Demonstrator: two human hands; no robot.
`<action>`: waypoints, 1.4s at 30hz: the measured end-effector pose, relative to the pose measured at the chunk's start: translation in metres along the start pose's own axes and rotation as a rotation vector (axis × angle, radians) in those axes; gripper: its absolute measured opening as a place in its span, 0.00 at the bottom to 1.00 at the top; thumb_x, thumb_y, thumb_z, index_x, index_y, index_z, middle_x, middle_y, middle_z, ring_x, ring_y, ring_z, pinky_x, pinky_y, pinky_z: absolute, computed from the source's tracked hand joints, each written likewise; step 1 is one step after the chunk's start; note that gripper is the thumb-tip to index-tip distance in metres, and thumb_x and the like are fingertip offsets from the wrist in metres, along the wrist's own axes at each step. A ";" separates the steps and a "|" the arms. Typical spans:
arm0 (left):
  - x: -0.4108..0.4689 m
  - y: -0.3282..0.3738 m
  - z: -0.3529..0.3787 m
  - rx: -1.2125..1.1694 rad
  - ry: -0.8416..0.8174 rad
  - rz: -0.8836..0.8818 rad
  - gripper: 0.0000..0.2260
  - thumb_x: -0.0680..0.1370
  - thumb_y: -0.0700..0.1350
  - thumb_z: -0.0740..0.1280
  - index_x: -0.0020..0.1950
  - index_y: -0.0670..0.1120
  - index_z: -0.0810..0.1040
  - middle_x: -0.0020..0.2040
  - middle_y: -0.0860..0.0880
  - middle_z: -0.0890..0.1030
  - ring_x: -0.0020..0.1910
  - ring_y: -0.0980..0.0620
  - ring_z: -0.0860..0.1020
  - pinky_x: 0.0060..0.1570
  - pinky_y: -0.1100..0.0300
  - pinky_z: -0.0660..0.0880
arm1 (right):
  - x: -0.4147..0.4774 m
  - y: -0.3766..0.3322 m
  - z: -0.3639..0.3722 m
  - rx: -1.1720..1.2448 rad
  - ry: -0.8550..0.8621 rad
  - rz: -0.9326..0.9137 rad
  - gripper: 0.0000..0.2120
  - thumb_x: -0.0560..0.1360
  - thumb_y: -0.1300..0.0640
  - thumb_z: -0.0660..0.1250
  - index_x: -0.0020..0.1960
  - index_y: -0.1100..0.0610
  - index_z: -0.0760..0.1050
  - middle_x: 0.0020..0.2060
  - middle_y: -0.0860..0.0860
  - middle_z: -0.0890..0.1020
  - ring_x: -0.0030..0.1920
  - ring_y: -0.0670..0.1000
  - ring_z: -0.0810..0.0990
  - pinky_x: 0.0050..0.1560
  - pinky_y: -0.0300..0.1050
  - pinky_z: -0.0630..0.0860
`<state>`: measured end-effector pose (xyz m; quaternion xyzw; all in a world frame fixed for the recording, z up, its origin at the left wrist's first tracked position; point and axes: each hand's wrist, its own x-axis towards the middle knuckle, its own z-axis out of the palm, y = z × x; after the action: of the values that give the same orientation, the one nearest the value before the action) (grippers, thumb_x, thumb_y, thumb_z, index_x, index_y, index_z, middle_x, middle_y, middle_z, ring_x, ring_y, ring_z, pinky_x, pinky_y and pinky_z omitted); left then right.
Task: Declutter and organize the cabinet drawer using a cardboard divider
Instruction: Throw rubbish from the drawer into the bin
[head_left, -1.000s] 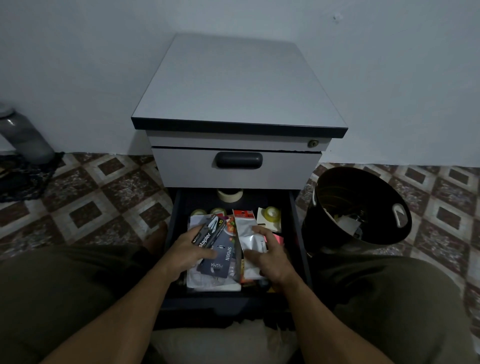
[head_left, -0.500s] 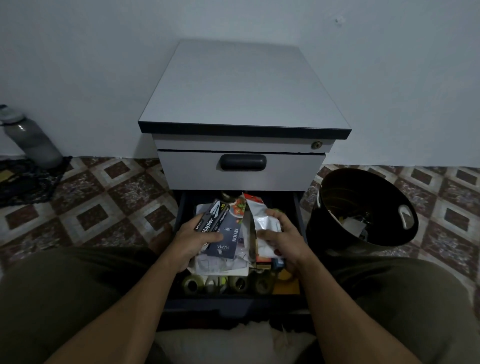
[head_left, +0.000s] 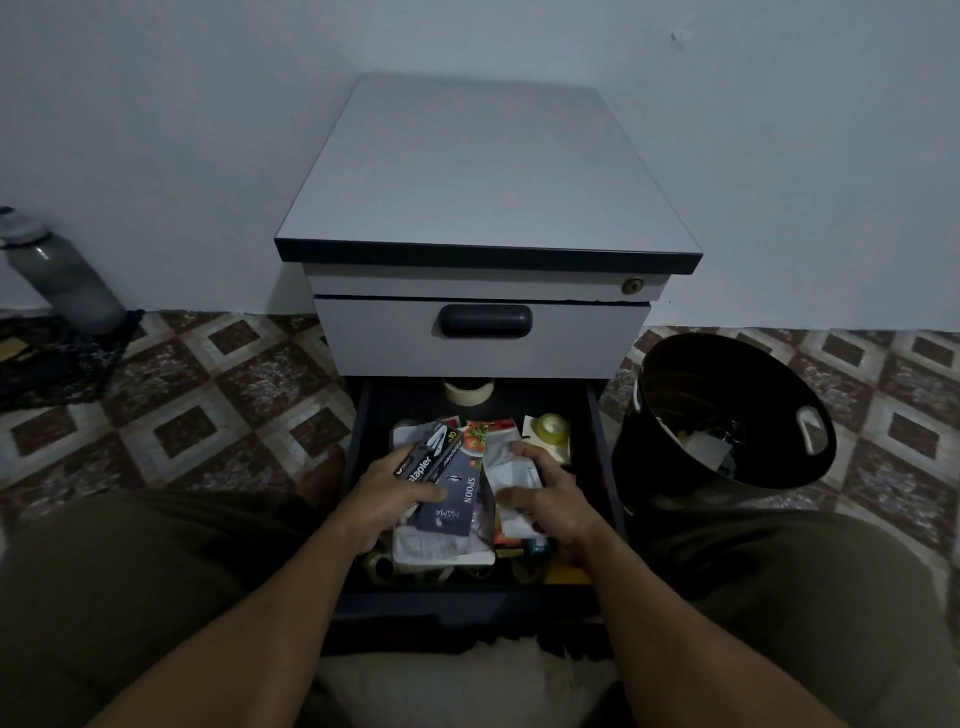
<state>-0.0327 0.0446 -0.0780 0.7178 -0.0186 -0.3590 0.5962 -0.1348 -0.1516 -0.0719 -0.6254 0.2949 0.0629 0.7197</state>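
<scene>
Facing the grey cabinet (head_left: 483, 171), we see its bottom drawer (head_left: 361, 436) pulled open, dark-walled, heaped with packets and tape rolls (head_left: 551, 426) | left hand (head_left: 387, 493) grips a black stapler box (head_left: 428, 460) atop the pile | right hand (head_left: 550, 499) curls round a white pouch (head_left: 511, 467) beside it.

Dim, bluish light; deep shadows in the foreground; wide-angle bending at edges.

Forearms reach forward — left hand (head_left: 387, 496) and right hand (head_left: 551, 501) both gripping, fingers curled.
</scene>
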 end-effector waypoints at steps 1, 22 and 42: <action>0.000 0.000 0.000 -0.002 0.000 -0.002 0.27 0.68 0.33 0.77 0.64 0.50 0.78 0.50 0.47 0.86 0.48 0.47 0.85 0.47 0.52 0.82 | -0.001 -0.001 0.001 -0.003 -0.003 0.002 0.28 0.71 0.71 0.70 0.64 0.48 0.73 0.48 0.55 0.83 0.39 0.53 0.82 0.38 0.47 0.80; -0.033 0.066 0.006 -0.075 -0.005 0.145 0.25 0.69 0.34 0.77 0.63 0.51 0.79 0.53 0.48 0.86 0.54 0.47 0.83 0.56 0.51 0.79 | -0.036 -0.075 -0.015 -0.007 -0.028 -0.098 0.26 0.71 0.71 0.71 0.63 0.50 0.75 0.56 0.60 0.80 0.44 0.57 0.82 0.37 0.45 0.79; -0.109 0.133 0.067 -0.047 -0.167 0.426 0.45 0.69 0.36 0.78 0.74 0.70 0.60 0.61 0.47 0.80 0.53 0.49 0.84 0.52 0.53 0.81 | -0.141 -0.119 -0.071 -0.083 0.086 -0.304 0.26 0.71 0.64 0.74 0.64 0.43 0.74 0.54 0.56 0.81 0.47 0.60 0.85 0.46 0.56 0.83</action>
<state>-0.0960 -0.0007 0.0892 0.6516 -0.2105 -0.2835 0.6714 -0.2203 -0.2040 0.0987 -0.6942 0.2244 -0.0614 0.6812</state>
